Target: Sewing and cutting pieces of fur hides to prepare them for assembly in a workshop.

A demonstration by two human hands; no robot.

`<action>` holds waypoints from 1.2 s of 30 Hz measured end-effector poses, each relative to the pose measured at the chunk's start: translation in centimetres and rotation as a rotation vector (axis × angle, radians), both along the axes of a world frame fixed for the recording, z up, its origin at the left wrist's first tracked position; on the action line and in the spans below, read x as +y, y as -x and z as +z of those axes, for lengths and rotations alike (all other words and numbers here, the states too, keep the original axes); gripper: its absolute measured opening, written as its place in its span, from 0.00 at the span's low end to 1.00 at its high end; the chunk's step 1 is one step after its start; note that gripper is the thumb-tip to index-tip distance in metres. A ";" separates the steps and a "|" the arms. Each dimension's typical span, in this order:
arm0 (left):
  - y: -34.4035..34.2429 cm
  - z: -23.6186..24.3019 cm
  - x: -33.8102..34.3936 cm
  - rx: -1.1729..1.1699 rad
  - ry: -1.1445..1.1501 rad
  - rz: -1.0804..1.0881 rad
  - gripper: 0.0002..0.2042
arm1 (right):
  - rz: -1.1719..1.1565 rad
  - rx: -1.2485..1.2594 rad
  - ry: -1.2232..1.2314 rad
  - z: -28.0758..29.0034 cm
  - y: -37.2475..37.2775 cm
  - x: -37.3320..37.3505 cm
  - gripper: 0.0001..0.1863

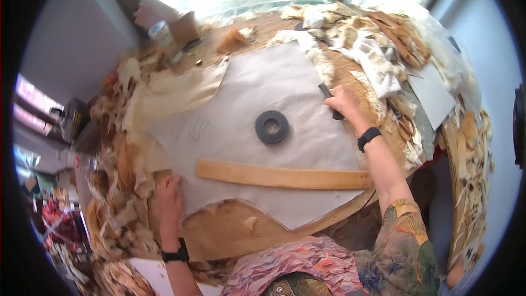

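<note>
A large pale grey pattern sheet (pixel 263 82) lies over a cream hide (pixel 170 96) on the wooden table. My right hand (pixel 344 103) is at the sheet's right edge, closed around a flat black bar-shaped tool (pixel 323 89) whose kind I cannot make out. By the lower left edge of the sheet is my left hand (pixel 169 197), slightly blurred, its fingers curled together; what they hold, if anything, is hidden. A dark grey ring-shaped weight or roll (pixel 272 127) rests mid-sheet. Below it, a flat wooden strip (pixel 282 176) lies across the sheet.
Fur and hide scraps (pixel 118 186) pile along the left side, with more scraps (pixel 372 44) at the back right. A roll of tape (pixel 160 32) stands near a brown box (pixel 184 28) at the back left. A white board (pixel 431 96) lies to the right.
</note>
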State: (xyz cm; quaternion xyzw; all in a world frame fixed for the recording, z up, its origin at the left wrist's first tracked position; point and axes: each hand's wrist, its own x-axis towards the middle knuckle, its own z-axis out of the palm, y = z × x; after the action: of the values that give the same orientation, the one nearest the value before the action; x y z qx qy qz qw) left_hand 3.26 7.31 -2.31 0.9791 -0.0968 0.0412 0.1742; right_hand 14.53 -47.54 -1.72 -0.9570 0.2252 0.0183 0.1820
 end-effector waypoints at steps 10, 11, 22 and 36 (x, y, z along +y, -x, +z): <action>0.7 1.2 -3.3 -0.001 0.094 0.016 0.22 | 0.230 -0.122 0.253 -1.0 -1.8 -2.4 0.15; 1.2 1.6 -3.7 -0.017 0.096 0.009 0.22 | 0.244 -0.054 0.268 0.1 -1.9 -2.2 0.15; 5.6 0.3 -1.3 0.281 0.638 0.386 0.24 | 0.297 -0.143 0.518 2.4 -0.9 -1.9 0.18; 1.5 3.0 -3.2 0.493 1.304 0.236 0.22 | 0.715 0.167 0.090 3.8 11.9 11.5 0.30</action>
State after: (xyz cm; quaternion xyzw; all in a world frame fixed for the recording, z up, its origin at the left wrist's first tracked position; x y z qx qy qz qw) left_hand 1.72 4.11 0.68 0.6601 0.0966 -0.1133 0.7362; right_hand 2.65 -36.06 2.11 -0.9775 -0.1089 0.1486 0.1027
